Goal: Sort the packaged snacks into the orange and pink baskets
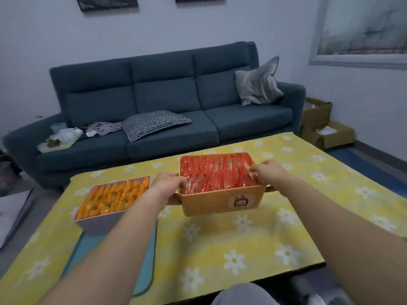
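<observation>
The orange basket (222, 202) sits in the middle of the table, packed with red snack packets (217, 173) standing on edge. My left hand (168, 183) grips its left rim and handle. On the opposite side my right hand (267, 172) holds the right rim, fingers resting on the packets there. Whether the basket is lifted off the cloth I cannot tell. To its left stands the pink basket (97, 224), filled with orange snack packets (114, 198). My left forearm passes just beside that basket.
A yellow flowered cloth (231, 243) covers the low table. Behind it is a dark blue sofa (167, 106) with cushions and clutter. Cardboard boxes (323, 128) stand at the far right. My knee (240, 294) shows at the table's near edge.
</observation>
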Demonstrator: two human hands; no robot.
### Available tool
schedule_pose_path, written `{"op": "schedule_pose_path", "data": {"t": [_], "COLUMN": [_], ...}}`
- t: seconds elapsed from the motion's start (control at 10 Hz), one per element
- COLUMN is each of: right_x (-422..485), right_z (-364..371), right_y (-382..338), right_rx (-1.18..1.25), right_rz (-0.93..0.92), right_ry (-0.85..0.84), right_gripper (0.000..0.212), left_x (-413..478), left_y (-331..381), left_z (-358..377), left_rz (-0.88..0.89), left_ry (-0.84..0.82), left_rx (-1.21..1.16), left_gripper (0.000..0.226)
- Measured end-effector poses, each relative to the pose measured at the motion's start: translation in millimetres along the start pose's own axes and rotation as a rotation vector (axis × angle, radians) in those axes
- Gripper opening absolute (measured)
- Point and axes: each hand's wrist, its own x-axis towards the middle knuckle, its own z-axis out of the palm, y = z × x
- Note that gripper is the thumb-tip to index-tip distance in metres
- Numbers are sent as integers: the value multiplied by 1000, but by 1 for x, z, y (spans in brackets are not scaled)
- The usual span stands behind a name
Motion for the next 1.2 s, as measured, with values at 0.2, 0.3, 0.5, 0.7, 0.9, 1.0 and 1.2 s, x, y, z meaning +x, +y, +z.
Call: {"op": "schedule_pose_path", "data": {"t": [0.2, 0.3, 0.5, 0.7, 0.9, 1.0, 1.2], "right_x": [-62, -90, -119, -125, -111, -103, -103], "right_z": [99, 150, 238, 297, 304, 298, 280], "right_y": [-24, -31, -39, -42, -47, -52, -65], "right_rx": [-62, -110, -94, -89, -204, -353, -726], "right_rz": [-24, -23, -18, -37, -129, -239, -440], "right_ry": [-215, -309, -432, -488, -470, -448, -226], "right_gripper": [28, 21, 21, 22, 21, 19, 63], "left_x": [-48, -68, -90, -83, -59, -48, -50], "left_y": [-63, -100, -160, -191, -201, -202, -181], "left_z": [-113, -159, -216, -245, -250, -247, -235], "left_rz": [-172, -254, -337, -334, -273, -281, -104], "left_ry": [147, 206, 371, 485, 420, 374, 459], "left_rx": [2, -10, -57, -53, -66, 153, 500], "left_gripper": [7, 6, 13, 20, 13, 48, 74]}}
